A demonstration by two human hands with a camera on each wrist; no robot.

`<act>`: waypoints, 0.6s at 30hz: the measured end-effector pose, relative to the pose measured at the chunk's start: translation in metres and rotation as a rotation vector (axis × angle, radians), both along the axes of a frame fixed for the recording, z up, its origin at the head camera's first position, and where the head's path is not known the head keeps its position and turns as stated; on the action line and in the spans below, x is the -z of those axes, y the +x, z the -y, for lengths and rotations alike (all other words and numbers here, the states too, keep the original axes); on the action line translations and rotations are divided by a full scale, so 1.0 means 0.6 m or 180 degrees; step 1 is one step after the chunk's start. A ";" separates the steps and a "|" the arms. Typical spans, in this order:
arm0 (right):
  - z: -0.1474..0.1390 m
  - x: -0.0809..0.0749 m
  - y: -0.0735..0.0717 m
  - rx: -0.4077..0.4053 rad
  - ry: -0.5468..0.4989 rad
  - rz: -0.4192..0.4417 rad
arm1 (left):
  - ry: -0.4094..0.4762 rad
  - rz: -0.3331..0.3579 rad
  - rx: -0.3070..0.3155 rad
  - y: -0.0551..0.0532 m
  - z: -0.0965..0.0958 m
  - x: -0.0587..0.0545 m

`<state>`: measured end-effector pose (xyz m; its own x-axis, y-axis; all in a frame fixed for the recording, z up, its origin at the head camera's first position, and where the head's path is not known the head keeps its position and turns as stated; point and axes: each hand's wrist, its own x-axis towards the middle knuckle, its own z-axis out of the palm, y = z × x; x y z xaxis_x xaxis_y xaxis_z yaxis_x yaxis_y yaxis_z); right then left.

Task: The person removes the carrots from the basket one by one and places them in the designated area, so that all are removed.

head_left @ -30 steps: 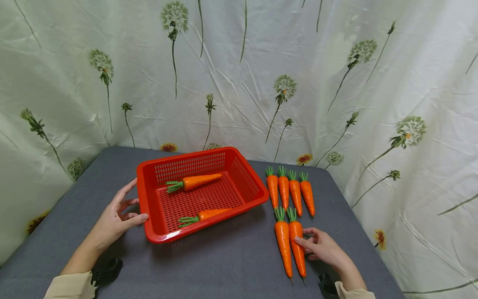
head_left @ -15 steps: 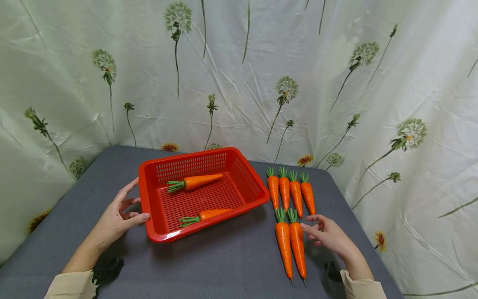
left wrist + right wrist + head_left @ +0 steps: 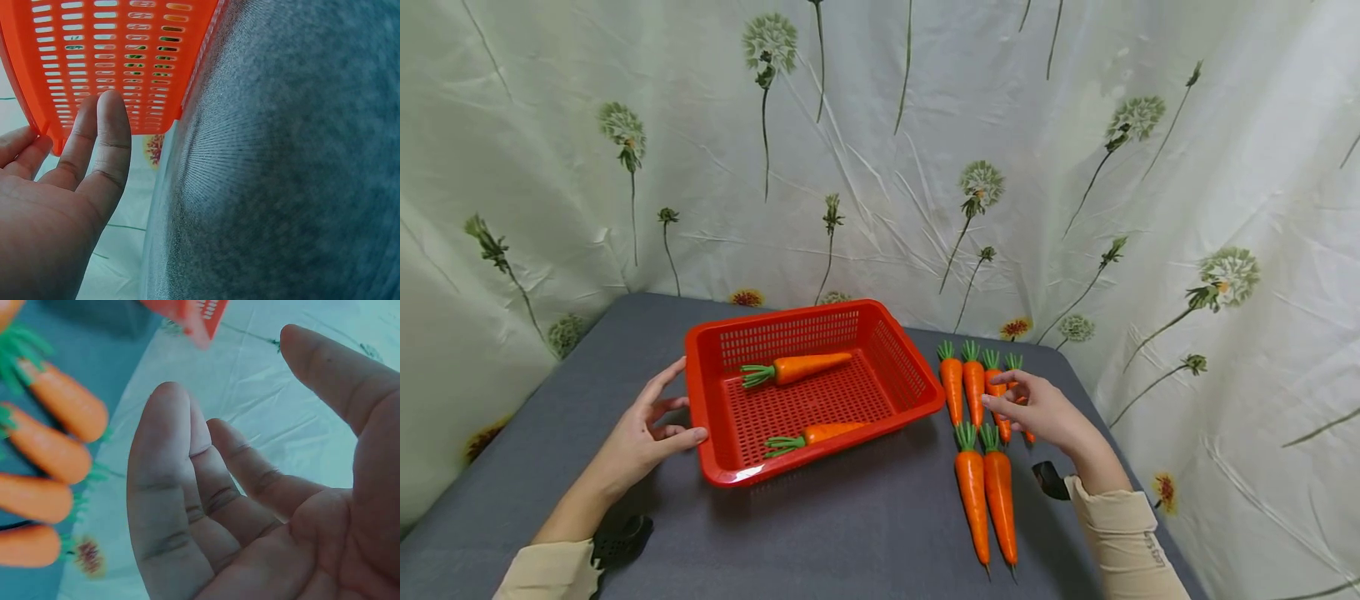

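A red plastic basket with slotted walls stands on the grey cloth. My left hand rests on its left side, thumb on the rim near the front corner. In the left wrist view the hand's fingers extend beside the slotted wall. Inside lie two carrots, one at the back and one near the front partly hidden by the rim. My right hand hovers over the far row of carrots, partly covering the two rightmost. Its thumb and fingers are apart, holding nothing.
Nearer than that row, two more carrots lie side by side, tops pointing away. A floral curtain hangs behind the grey table. Black straps are on both wrists.
My right hand has left the near right carrot and moved away from me to the far row. The left hand keeps its place at the basket.
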<state>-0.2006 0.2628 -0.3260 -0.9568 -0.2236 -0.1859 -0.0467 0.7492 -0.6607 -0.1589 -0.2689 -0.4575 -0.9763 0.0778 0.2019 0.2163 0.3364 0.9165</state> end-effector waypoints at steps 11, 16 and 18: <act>0.081 -0.039 -0.080 -0.0572 0.0104 -0.0228 | -0.0037 -0.0022 -0.0044 0.000 0.001 0.001; 0.125 -0.044 -0.123 -0.0767 0.0001 -0.0144 | 0.0005 -0.0020 -0.0014 -0.001 -0.001 0.001; 0.142 -0.044 -0.139 -0.0816 0.0016 -0.0093 | 0.0024 -0.0039 0.0014 -0.001 -0.002 0.001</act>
<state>-0.2840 0.1776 -0.2994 -0.8739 -0.4587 -0.1607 -0.2546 0.7137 -0.6526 -0.1594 -0.2677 -0.4579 -0.9734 0.0806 0.2145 0.2291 0.3285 0.9163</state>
